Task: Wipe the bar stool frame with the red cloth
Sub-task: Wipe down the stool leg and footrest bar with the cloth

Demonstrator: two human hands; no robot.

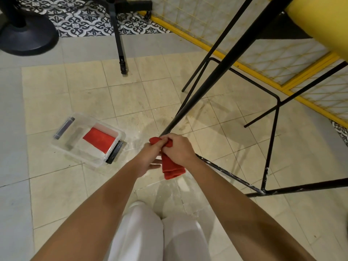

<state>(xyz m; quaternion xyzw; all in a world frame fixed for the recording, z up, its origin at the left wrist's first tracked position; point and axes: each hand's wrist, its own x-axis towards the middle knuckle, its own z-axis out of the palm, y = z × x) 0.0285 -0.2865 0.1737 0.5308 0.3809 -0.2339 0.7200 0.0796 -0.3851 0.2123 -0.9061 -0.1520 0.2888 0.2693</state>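
Note:
The bar stool frame (222,65) is thin black metal, with legs slanting down to a floor-level rail that is scuffed with white marks. Its yellow seat (320,21) shows at the top right. A red cloth (170,167) is wrapped around the foot of the nearest leg, and its folded end hangs down. My right hand (178,147) grips the cloth from above at the leg. My left hand (151,157) holds the cloth from the left, fingers partly hidden behind it.
A clear plastic box (62,146) lies on the tiled floor to the left with a second red cloth (99,140) inside. A tripod leg (118,44) and a black round stand base (28,38) are at the back. A yellow wire grid panel (263,72) runs behind the stool.

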